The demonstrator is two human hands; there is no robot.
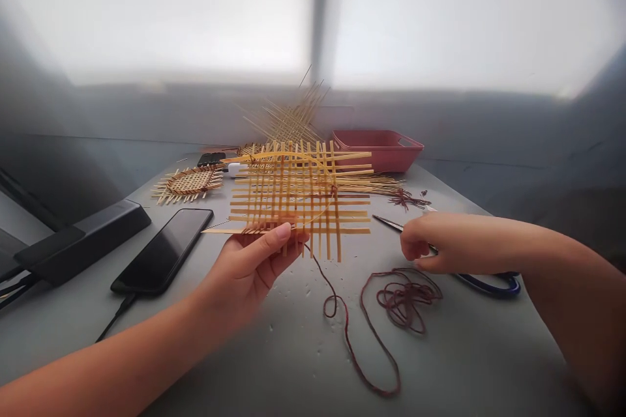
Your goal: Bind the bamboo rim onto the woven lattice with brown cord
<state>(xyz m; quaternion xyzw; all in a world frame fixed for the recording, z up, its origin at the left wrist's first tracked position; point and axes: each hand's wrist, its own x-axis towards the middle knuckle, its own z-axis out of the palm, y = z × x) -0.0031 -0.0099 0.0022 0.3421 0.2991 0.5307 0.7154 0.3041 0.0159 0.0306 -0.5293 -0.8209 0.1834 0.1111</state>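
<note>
My left hand (267, 254) pinches the lower edge of a woven bamboo mat (298, 195), thumb in front and fingers behind. The mat is an open lattice of flat tan strips with loose ends, held upright above the table. A curved strip (288, 155) arches across its upper part. From beneath my left fingers a dark red cord (347, 332) runs down to a loose coil (408, 300) on the table. My right hand (425, 241) is curled around the middle of scissors (388, 222); the blades point left and a blue handle loop (493, 285) shows beyond the wrist.
Behind the mat stand a pink basket (381, 159), a bundle of thin strips (391, 182) and another lattice (296, 118). A smaller woven piece (190, 182) lies left. Nearer are a phone (163, 251) on a cable and a black box (83, 241). Dark cord scraps (411, 199) lie right.
</note>
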